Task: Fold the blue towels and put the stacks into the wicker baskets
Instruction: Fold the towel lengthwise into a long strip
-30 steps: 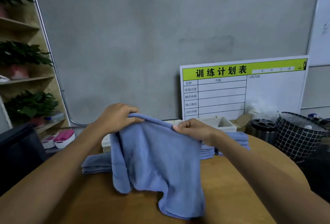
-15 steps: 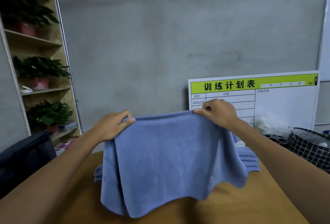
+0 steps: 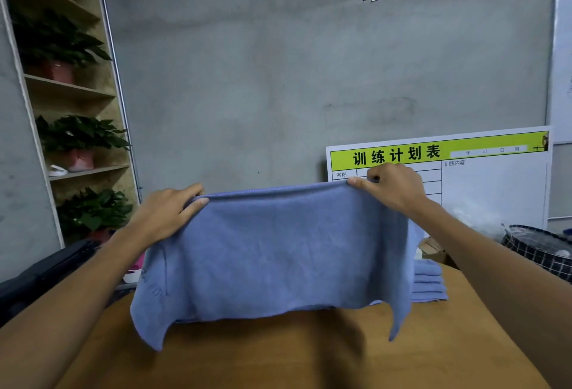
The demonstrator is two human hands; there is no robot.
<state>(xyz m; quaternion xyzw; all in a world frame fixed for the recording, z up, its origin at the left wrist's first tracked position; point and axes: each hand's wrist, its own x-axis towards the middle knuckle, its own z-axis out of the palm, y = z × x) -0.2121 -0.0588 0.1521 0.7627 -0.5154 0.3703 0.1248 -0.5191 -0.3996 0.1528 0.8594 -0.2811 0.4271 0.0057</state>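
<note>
Both my hands pinch one towel (image 3: 278, 249) by its top corners, left hand (image 3: 164, 215) and right hand (image 3: 393, 190), spread above the desk (image 3: 309, 354); a stack (image 3: 428, 283) sits near its right edge.

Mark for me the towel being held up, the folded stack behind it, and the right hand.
held blue towel (image 3: 278, 252): head view, middle of the hanging cloth.
folded towel stack (image 3: 428, 283): head view, right-hand edges of the layers.
right hand (image 3: 393, 192): head view, back of the hand pinching the top edge.
</note>
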